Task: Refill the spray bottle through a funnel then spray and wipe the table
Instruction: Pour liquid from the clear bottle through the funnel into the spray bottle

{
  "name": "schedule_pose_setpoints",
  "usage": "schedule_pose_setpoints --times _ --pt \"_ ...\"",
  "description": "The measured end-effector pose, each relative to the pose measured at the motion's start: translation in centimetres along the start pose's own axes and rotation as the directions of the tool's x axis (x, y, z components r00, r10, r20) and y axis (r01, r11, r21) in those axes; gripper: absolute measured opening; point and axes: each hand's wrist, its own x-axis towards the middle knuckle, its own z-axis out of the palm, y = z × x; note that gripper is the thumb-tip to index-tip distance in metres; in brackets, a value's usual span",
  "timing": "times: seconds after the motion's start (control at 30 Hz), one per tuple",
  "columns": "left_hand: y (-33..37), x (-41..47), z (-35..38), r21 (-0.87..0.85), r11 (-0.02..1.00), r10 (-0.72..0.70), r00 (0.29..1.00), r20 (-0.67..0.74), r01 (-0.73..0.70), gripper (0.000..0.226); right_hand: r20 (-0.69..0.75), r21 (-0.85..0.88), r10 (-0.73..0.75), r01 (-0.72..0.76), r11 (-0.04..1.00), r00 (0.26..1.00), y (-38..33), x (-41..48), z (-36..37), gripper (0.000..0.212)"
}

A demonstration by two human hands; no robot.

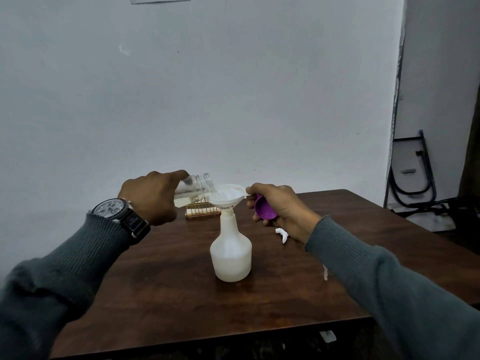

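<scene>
Grey ribbed knit sleeves (65, 276) reach in from both lower corners over a dark brown wooden counter (168, 294). On the left wrist sits a dark-strapped wristwatch with a pale dial (114, 207). The left hand (153, 197) is above the counter's far left part, its fingers curled round the base of a clear glass jar (196, 185). The jar is tipped almost level, with its threaded mouth at the left rim of the funnel. A little pale liquid lies along the jar's lower side.

Behind the jar, near the far edge, stands a small gold wire rack (201, 210).

A white plastic funnel (227, 197) sits upright with its stem in the neck of a cloudy white plastic spray bottle (231, 255). This bottle stands upright near the middle of the counter, between the two hands and below them. It has a narrow neck, rounded shoulders and a wide base, and no cap. How full it is cannot be told.

The right hand (278, 206) pinches the funnel's side tab with thumb and forefinger. Its other fingers curl round a purple round lid (265, 207).

Behind that wrist a white spray head (282, 233) lies on the counter, partly hidden. A folded dark metal frame (413, 172) leans on the wall beyond the far right corner.
</scene>
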Motion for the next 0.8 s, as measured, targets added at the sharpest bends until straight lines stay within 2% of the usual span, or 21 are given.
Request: schedule_pose_setpoints --times 0.8 --pt "-0.03 0.06 0.03 0.023 1.0 0.017 1.0 -0.016 -0.017 0.062 -0.001 0.01 -0.006 0.006 1.0 1.0 0.03 -0.03 -0.02 0.017"
